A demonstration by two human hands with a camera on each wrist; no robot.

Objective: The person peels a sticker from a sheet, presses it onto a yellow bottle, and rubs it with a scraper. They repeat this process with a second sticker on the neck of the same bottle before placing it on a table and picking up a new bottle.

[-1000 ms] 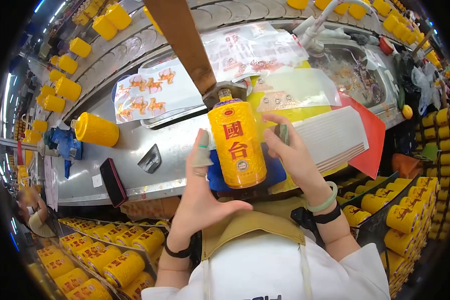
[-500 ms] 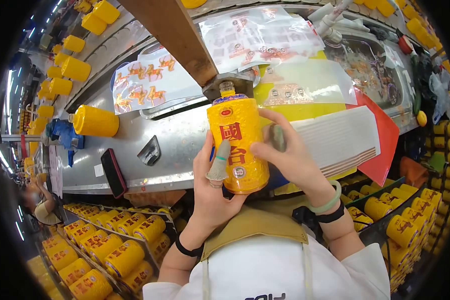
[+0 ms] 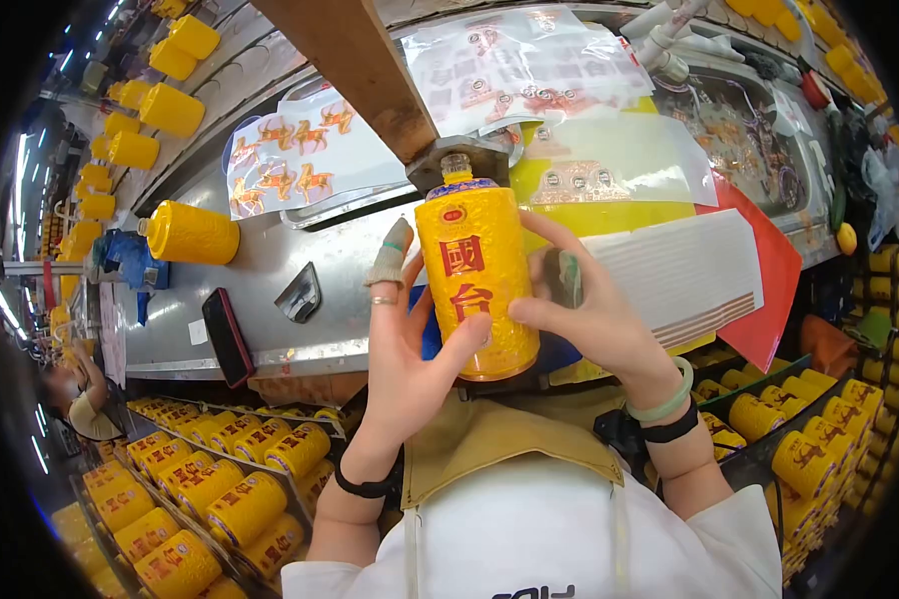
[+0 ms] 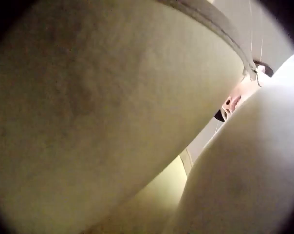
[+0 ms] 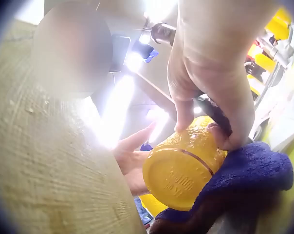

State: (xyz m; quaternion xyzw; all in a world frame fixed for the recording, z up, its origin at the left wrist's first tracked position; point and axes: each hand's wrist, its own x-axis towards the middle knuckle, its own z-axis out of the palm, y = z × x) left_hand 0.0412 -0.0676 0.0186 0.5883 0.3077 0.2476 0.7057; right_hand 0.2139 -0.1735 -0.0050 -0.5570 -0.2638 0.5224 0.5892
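Note:
A yellow textured bottle (image 3: 494,262) with red characters and a clear glass neck lies label up on a blue cloth (image 5: 256,168), its neck against a dark metal block (image 3: 479,160). My right hand (image 3: 599,309) grips its right side, thumb on the front, fingers along the flank. A dark greenish piece (image 3: 561,278) sits within that hand. At the bottle's left side is my left hand (image 3: 395,344), index finger extended and wearing a pale finger cot (image 3: 387,262). Its thumb overlaps the lower label in the head view; in the right wrist view the thumb stands off the bottle.
A wooden post (image 3: 360,70) rises behind the metal block. Decal sheets (image 3: 290,165) lie on the steel table, with another yellow bottle (image 3: 195,235), a phone (image 3: 228,337) and a basin (image 3: 749,140). Crates of yellow bottles (image 3: 245,504) flank my body.
My left index finger moved onto the label, then back off to the left; the left thumb now overlaps the label. My right hand closed in and took hold of the bottle's right side.

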